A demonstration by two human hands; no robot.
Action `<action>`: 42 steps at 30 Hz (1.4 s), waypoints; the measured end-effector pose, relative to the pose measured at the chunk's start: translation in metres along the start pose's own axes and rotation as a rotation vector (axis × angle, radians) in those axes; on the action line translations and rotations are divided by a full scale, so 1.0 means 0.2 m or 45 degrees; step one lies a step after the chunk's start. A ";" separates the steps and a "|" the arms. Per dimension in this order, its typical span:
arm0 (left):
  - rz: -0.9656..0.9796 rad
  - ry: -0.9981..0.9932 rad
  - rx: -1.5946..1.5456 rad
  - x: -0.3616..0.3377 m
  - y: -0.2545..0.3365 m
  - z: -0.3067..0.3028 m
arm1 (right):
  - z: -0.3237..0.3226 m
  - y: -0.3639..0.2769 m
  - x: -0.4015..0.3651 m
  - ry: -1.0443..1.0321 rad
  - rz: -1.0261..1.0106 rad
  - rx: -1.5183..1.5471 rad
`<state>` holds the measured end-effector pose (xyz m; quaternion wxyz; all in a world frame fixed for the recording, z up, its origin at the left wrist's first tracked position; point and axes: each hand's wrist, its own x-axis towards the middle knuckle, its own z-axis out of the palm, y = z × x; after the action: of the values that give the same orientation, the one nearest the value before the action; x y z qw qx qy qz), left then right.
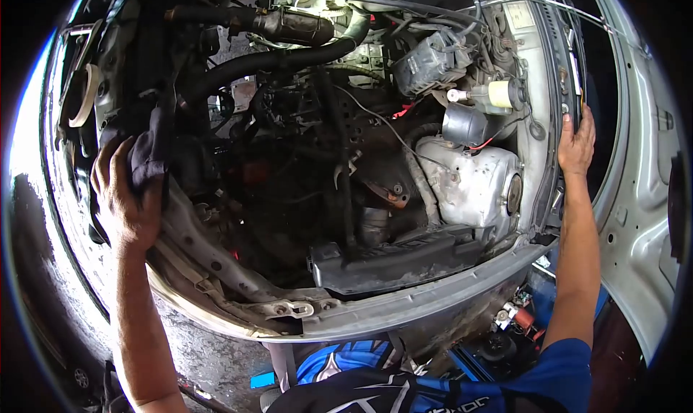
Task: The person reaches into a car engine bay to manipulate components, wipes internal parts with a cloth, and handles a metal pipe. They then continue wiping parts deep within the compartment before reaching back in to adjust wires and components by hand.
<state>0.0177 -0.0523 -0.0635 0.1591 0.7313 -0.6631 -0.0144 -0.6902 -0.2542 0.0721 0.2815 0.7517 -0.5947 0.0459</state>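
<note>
At the left, my left hand is wrapped round a dark cloth at the front edge of the engine bay. My right hand lies at the cowl edge on the right, beside a long thin tool or rod; its fingers are close together, and what they hold, if anything, is too small to make out. Between my arms is the open engine bay, with a black hose across its upper part and a dark cavity in the middle.
A long black plastic box lies along the near fender. The pale strut tower and a brake fluid reservoir are at the right. A roll of tape is at the upper left. Tools and parts lie below the fender.
</note>
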 end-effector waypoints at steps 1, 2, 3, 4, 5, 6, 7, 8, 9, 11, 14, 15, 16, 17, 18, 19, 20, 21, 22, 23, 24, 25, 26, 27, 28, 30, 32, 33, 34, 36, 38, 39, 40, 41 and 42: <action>0.005 0.006 -0.013 0.00 -0.01 0.00 | 0.00 0.00 0.00 -0.001 0.006 0.003; 0.010 0.012 -0.026 0.00 -0.01 0.01 | 0.00 0.00 0.00 -0.001 0.018 0.009; 0.015 0.012 -0.022 0.00 -0.01 0.01 | 0.00 0.00 0.00 -0.002 0.031 0.015; 0.017 0.023 -0.025 0.00 -0.01 0.01 | 0.01 0.00 -0.01 -0.002 0.036 0.016; 0.020 0.035 -0.031 0.00 -0.01 0.02 | 0.01 0.00 -0.01 0.010 0.023 -0.001; 0.026 0.034 -0.031 0.00 -0.01 0.02 | 0.01 0.00 -0.01 0.020 0.009 -0.018; 0.026 0.029 -0.041 0.00 -0.01 0.02 | 0.00 0.00 -0.01 0.017 0.013 -0.020; 0.024 0.024 -0.051 0.00 -0.02 0.02 | 0.00 -0.01 -0.01 0.019 0.016 -0.011; 0.027 0.023 -0.050 0.00 -0.02 0.02 | 0.00 -0.01 -0.01 0.021 0.018 -0.001; 0.043 0.035 -0.053 0.00 -0.02 0.02 | 0.01 -0.01 -0.01 0.021 0.019 -0.014; 0.004 0.014 -0.048 -0.01 -0.03 0.03 | 0.01 -0.01 -0.01 0.020 0.032 -0.032; 0.008 0.015 -0.049 0.00 -0.02 0.03 | 0.00 -0.01 -0.01 0.019 0.041 -0.035; -0.009 0.013 -0.033 0.00 -0.02 0.03 | 0.00 -0.01 -0.01 0.019 0.045 -0.037; -0.026 0.010 -0.017 0.00 -0.01 0.03 | 0.00 -0.01 -0.01 0.022 0.037 -0.023; -0.022 0.008 -0.017 0.00 -0.02 0.03 | 0.01 0.00 -0.01 0.025 0.031 -0.008; -0.009 0.018 -0.054 -0.01 -0.02 0.03 | 0.00 -0.01 -0.01 0.023 0.034 -0.009; 0.003 0.028 -0.092 -0.01 -0.03 0.04 | 0.00 -0.01 -0.01 0.020 0.041 -0.010; 0.006 0.027 -0.091 0.00 -0.03 0.04 | 0.00 -0.01 -0.01 0.017 0.047 -0.010; 0.003 0.028 -0.088 0.00 -0.04 0.04 | 0.00 -0.01 -0.01 0.016 0.049 -0.010; 0.001 0.027 -0.085 -0.01 -0.04 0.04 | 0.00 -0.01 -0.01 0.017 0.047 -0.016; 0.003 0.026 -0.084 -0.01 -0.03 0.04 | 0.00 -0.01 -0.01 0.017 0.046 -0.021; -0.004 0.028 -0.085 -0.01 -0.03 0.04 | 0.00 -0.01 -0.01 0.017 0.048 -0.021; -0.012 0.031 -0.085 -0.01 -0.02 0.04 | 0.00 -0.01 -0.01 0.020 0.044 -0.012; -0.010 0.030 -0.085 -0.01 -0.03 0.04 | 0.00 -0.01 -0.01 0.023 0.040 -0.004; -0.009 0.028 -0.072 -0.01 -0.03 0.04 | 0.00 -0.01 -0.01 0.020 0.041 -0.005; -0.006 0.027 -0.058 0.00 -0.03 0.04 | 0.00 -0.01 -0.01 0.020 0.037 -0.028; -0.013 0.030 -0.062 0.00 -0.02 0.04 | 0.00 -0.02 -0.01 0.016 0.044 -0.028; -0.012 0.030 -0.061 0.00 -0.02 0.04 | 0.00 -0.02 -0.01 0.013 0.050 -0.028; -0.019 0.022 -0.075 0.00 -0.03 0.04 | 0.00 -0.01 -0.01 0.014 0.051 -0.027; -0.025 0.015 -0.087 0.00 -0.03 0.04 | 0.01 -0.01 -0.02 -0.002 0.080 -0.066; -0.018 0.015 -0.049 -0.01 -0.03 0.04 | 0.00 -0.02 -0.01 -0.009 0.085 -0.057; -0.017 0.014 -0.048 0.00 -0.03 0.04 | 0.00 -0.02 -0.01 -0.016 0.088 -0.050; -0.017 0.017 -0.053 0.00 -0.03 0.04 | 0.00 -0.02 -0.01 -0.018 0.089 -0.048; -0.016 0.020 -0.059 0.00 -0.03 0.04 | 0.00 -0.02 -0.01 -0.012 0.083 -0.041; -0.016 0.018 -0.058 -0.01 -0.04 0.04 | 0.00 -0.01 -0.01 -0.008 0.077 -0.034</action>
<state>0.0230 -0.0525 -0.0736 0.1803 0.7316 -0.6569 -0.0253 -0.6882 -0.2513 0.0703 0.2881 0.7297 -0.6186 0.0442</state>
